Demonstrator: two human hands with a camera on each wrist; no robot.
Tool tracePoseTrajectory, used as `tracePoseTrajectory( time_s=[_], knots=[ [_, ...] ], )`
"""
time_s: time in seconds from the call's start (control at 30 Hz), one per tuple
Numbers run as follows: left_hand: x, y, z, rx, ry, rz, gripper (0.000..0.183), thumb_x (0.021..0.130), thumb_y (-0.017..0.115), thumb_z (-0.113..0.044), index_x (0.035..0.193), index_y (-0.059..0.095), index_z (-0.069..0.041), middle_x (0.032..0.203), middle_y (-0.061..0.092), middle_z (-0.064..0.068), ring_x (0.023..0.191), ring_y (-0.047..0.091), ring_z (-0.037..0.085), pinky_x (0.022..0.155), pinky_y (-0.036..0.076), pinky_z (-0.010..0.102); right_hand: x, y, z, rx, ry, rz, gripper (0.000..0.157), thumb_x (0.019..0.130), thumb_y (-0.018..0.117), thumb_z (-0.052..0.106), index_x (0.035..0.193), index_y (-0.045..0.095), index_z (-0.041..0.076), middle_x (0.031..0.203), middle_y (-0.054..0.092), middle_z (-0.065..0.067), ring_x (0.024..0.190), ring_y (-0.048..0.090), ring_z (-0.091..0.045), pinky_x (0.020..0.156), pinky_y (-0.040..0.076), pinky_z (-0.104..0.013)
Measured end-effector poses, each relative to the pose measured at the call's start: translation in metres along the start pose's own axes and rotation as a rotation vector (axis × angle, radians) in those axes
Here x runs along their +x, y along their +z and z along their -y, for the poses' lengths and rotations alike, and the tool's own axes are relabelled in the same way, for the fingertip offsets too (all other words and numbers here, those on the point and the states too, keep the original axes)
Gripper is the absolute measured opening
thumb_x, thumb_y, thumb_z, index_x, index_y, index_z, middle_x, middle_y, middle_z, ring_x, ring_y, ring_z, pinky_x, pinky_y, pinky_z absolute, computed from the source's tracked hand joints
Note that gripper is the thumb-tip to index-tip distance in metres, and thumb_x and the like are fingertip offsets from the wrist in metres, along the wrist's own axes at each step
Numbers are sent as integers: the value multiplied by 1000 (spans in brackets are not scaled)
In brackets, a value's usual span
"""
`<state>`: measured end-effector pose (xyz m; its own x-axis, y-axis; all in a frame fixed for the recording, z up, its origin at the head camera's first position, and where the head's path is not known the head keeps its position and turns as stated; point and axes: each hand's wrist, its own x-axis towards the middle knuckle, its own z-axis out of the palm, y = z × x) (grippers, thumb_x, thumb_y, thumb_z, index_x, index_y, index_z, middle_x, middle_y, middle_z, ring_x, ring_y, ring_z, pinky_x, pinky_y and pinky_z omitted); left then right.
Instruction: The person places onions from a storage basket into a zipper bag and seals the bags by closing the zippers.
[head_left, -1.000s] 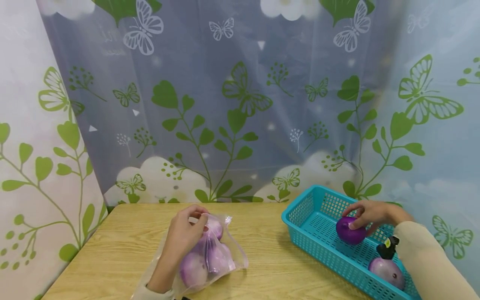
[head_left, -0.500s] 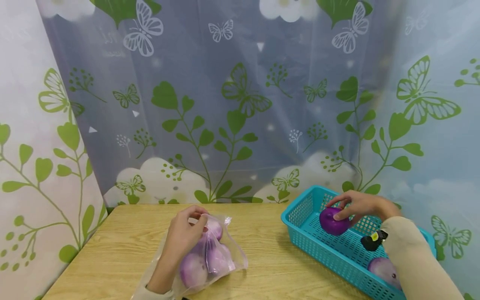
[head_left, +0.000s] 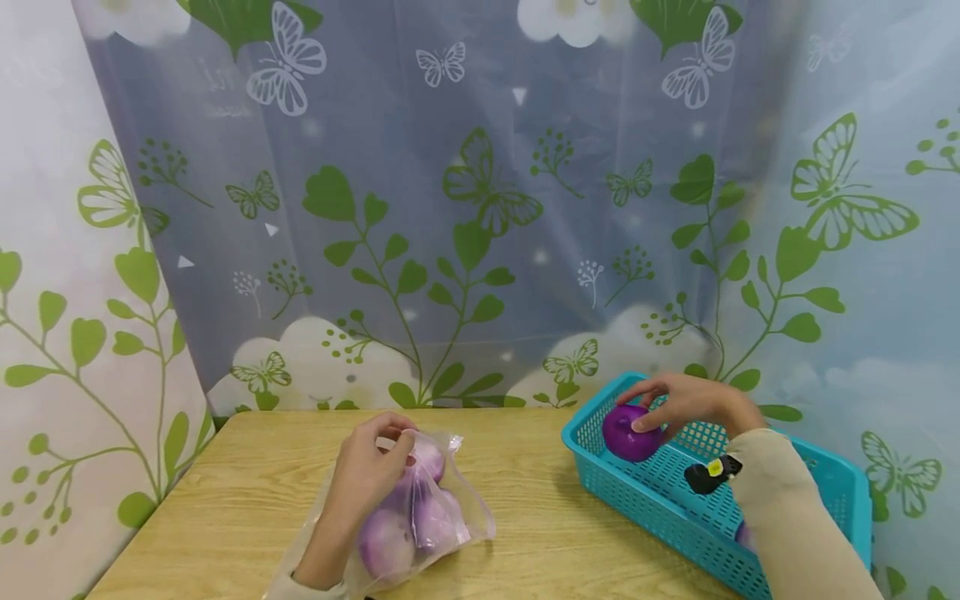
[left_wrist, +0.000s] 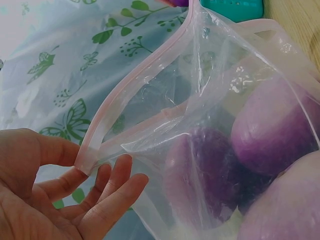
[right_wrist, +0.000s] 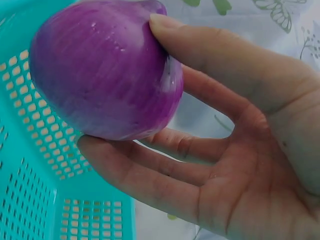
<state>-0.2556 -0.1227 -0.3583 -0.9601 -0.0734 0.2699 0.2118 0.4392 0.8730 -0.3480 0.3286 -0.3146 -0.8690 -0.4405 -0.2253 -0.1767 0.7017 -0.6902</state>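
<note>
My right hand (head_left: 686, 402) grips a dark purple onion (head_left: 628, 433) over the far left end of a turquoise basket (head_left: 645, 517). In the right wrist view the thumb and fingers stand around that onion (right_wrist: 107, 70). On the left, my left hand (head_left: 372, 462) pinches the pink-edged rim of a clear zip bag (head_left: 472, 500) between thumb and index finger, as the left wrist view shows. The bag's mouth gapes, and several paler purple onions (head_left: 387, 543) lie inside it. Another onion (head_left: 745, 536) in the basket is mostly hidden behind my right sleeve.
Both the bag and the basket stand on a light wooden table (head_left: 540, 492), the basket at the right. Behind the table hangs a curtain (head_left: 525, 317) printed with leaves and butterflies. A black strap device (head_left: 708, 475) sits at my right wrist.
My right hand has lifted the dark purple onion and carried it leftward, from the middle of the basket to above its left end. The left hand and the bag have stayed in place.
</note>
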Motion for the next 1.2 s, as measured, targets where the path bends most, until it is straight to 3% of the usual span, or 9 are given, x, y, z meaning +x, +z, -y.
tracePoseTrajectory(
  time_s=[0.37,0.67,1.0,1.2],
  knots=[
    [-1,1,-1,8,-1,6,14,97,64,-12,106,73,-7,104,74,14,70,72,16,56,59,22,11,18,27,-20,-69,2,52,91,79,25,139,64,10,132,55,-27,101,70,-25,80,68,-40],
    [1,2,0,6,2,8,14,96,64,-12,105,73,-7,104,74,14,70,73,16,56,59,22,21,40,55,-26,-172,36,50,92,78,22,138,64,10,133,55,-25,106,69,-28,79,68,-40],
    [0,2,0,7,-4,10,14,96,64,-12,106,73,-8,104,74,14,71,73,16,57,59,23,38,74,81,-130,-333,28,50,89,80,24,136,67,13,131,63,-17,106,71,-30,82,67,-38],
    [0,2,0,10,-4,8,14,96,63,-12,106,73,-7,104,74,14,71,73,16,56,60,23,45,95,97,-137,-382,21,50,88,82,23,134,68,15,130,66,-12,107,71,-28,84,66,-36]
  ],
)
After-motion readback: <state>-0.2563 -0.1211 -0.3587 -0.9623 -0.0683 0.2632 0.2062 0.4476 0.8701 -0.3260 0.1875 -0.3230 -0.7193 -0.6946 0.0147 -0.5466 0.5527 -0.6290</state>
